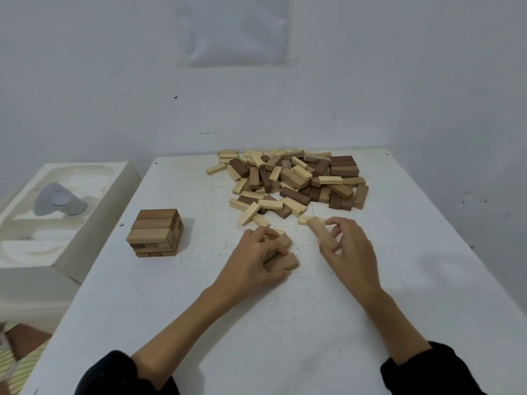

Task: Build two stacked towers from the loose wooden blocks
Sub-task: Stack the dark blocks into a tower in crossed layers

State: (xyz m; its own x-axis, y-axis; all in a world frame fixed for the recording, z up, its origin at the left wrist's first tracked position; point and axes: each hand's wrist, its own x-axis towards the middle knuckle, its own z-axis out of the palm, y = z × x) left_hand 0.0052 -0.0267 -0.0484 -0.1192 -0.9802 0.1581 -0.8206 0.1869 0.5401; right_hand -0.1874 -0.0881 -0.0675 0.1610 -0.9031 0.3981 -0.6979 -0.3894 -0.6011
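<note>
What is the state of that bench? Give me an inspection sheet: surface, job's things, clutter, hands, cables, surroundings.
Surface: white table, speckled with small dark marks.
Job's things: one started tower of several layers stands at the left. The loose pile of light and dark blocks lies at the far edge. No second tower yet.
Clutter: nothing seen.
Hands: left hand grips brown blocks resting on the table. Right hand pinches a single block in its fingers.
Cables: nothing seen.
Surroundings: white wall behind. A moulded white tray left of the table holds a grey device.
</note>
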